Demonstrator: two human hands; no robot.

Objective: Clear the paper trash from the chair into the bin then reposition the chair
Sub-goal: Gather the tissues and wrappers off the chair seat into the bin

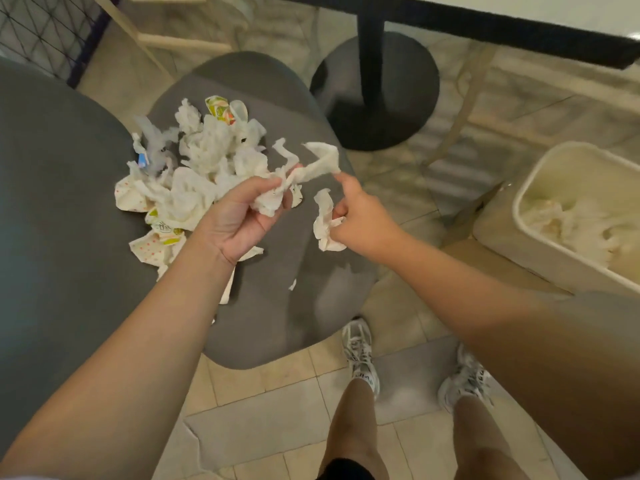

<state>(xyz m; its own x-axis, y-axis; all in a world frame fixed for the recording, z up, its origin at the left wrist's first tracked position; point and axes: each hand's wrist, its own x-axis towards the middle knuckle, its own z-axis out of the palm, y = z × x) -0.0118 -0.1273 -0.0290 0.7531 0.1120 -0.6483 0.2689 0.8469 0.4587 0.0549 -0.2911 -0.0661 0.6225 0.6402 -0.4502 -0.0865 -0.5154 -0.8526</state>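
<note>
Between the grey upholstered chair seat [287,271] and the cream rectangular plastic bin [568,216] on the right lies an open strip of beige tiled floor [398,188], nothing standing in it. The bin's mouth is uncovered, with white paper already inside. Beyond the seat the round black table base [374,91] and its post close off the far side, and the white table top with a black edge [519,19] overhangs there. The heap of crumpled white paper [194,168] fills the seat's left half; the right half lies bare. A light wooden chair leg [457,109] slants down behind the bin
</note>
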